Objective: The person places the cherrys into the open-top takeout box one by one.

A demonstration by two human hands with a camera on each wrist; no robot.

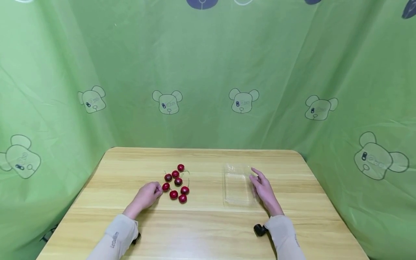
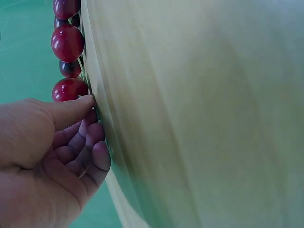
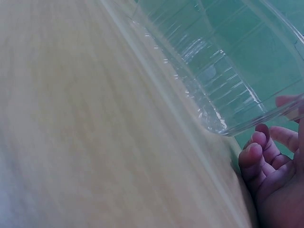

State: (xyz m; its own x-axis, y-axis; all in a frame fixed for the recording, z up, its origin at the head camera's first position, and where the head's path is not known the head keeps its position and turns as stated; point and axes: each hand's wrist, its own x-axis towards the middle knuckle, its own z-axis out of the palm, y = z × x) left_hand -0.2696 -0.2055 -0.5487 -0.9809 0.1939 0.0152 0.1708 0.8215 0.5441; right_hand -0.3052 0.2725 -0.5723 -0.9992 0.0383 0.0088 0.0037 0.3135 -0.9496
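Red cherries (image 1: 178,181) with thin green stems lie in a loose cluster left of the table's middle. My left hand (image 1: 148,195) is at the cluster's left edge. Its thumb and fingertip pinch at the near side of a cherry (image 2: 69,89), apparently by the stem; the fingertips hide the exact contact. The other fingers curl beneath the thumb. To the right sits a clear plastic box (image 1: 236,187), its rim and ribbed wall (image 3: 209,71) visible from the right wrist. Beside its right wall rests my right hand (image 1: 264,191), a digit touching the box and the other fingers loosely bent.
The light wooden table (image 1: 201,231) has rounded far corners. Green curtains (image 1: 201,126) printed with bear heads enclose it at the back and sides. Bare wood lies between the cherries and the box. A small black device (image 1: 260,230) is strapped at the right wrist.
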